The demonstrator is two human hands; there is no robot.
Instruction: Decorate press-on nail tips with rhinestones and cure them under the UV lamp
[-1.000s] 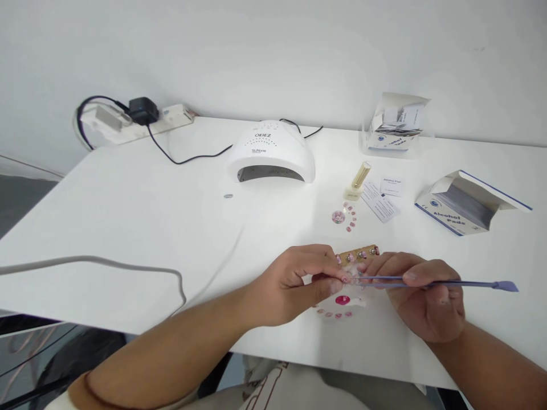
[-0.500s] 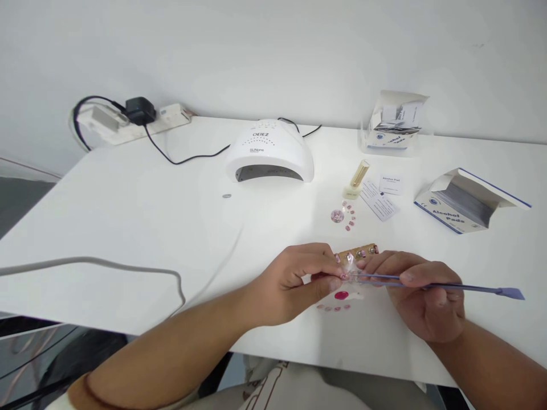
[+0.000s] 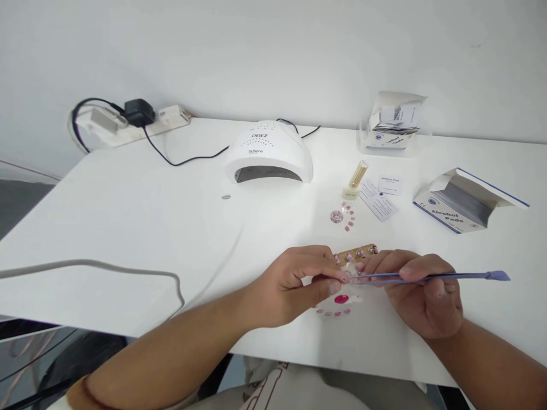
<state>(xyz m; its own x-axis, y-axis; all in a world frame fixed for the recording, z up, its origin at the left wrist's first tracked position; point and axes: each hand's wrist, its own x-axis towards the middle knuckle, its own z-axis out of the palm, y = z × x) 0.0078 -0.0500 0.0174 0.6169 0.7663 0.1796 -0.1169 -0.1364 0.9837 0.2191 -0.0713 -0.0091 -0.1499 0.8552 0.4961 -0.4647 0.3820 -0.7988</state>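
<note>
My left hand (image 3: pixel 294 282) pinches a small clear nail tip (image 3: pixel 351 277) between thumb and fingers, just above the white table (image 3: pixel 149 228). Gripped like a pen in my right hand (image 3: pixel 421 293), a thin purple tool (image 3: pixel 444 277) has its near end touching that nail tip and its flat end pointing right. Right behind my fingers lies a tan strip (image 3: pixel 356 253) with several small decorated nails on it. Under my hands lies a clear sheet with a round pink dot (image 3: pixel 341 299) and small pink pieces.
A white nail lamp (image 3: pixel 270 154) stands at the back centre, its cord running to a power strip (image 3: pixel 128 122). A gold-capped polish bottle (image 3: pixel 355 181), loose pink gems (image 3: pixel 342 215), alcohol pad packets (image 3: pixel 380 200) and two open boxes (image 3: pixel 464 199) (image 3: pixel 393 128) lie right. A grey cable (image 3: pixel 98 265) crosses left.
The purple tool's far flat end has swung upward and slightly left. Both hands stay in place around the nail tip.
</note>
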